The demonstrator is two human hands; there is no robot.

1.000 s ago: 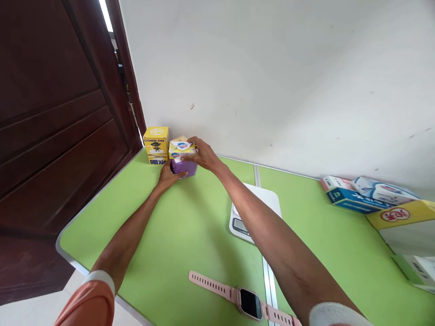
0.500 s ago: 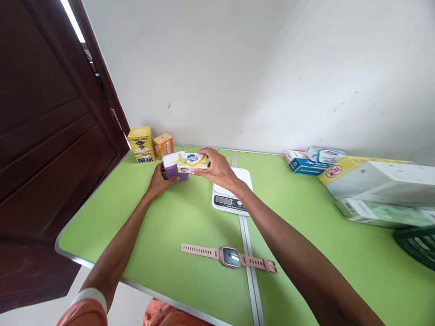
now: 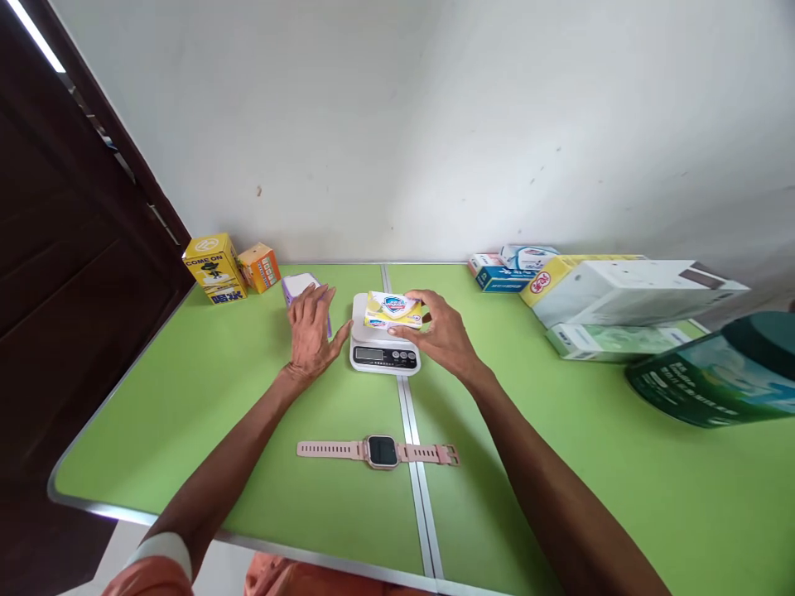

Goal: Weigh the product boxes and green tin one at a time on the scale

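The right hand [image 3: 440, 331] grips a yellow-and-white soap carton [image 3: 382, 310] by its right end, thumb in front and fingers behind, over the white kitchen scale [image 3: 384, 360]; whether it touches the platform cannot be told. The left hand [image 3: 310, 335] is open, fingers spread, partly covering a purple-and-white box [image 3: 298, 284], contact unclear. An orange box [image 3: 261, 267] stands beside the yellow "COME ON" box [image 3: 214, 269] near the wall, while a dark green tub [image 3: 714, 377] leans at right, contents hidden.
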